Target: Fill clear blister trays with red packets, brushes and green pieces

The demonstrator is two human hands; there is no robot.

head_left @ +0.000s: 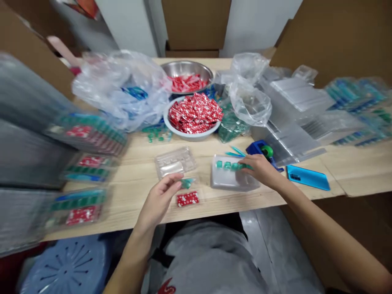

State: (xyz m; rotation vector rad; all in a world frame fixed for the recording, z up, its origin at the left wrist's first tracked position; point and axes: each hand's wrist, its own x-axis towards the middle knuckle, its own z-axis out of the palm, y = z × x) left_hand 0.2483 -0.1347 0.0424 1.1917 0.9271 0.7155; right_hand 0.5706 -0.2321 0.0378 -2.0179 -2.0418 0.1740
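My left hand (161,195) is closed in a pinch at a small green piece (186,183), with clear plastic around it. Just below lies a red packet with white spots (188,199), apparently in a clear plastic tray. My right hand (259,168) reaches over a stack of clear plastic trays (232,179), its fingers closed on a green cube at the right end of a row. More green cubes (227,165) sit along that row. Behind my left hand an empty clear blister tray (175,160) rests on the table.
Behind stand a white bowl of red packets (167,118) and a steel bowl (186,65). A blue tape dispenser (255,148), light-blue sticks (238,151) and a blue phone (308,178) lie right. Filled packs (82,208) are stacked left; plastic bags (119,77) crowd the back.
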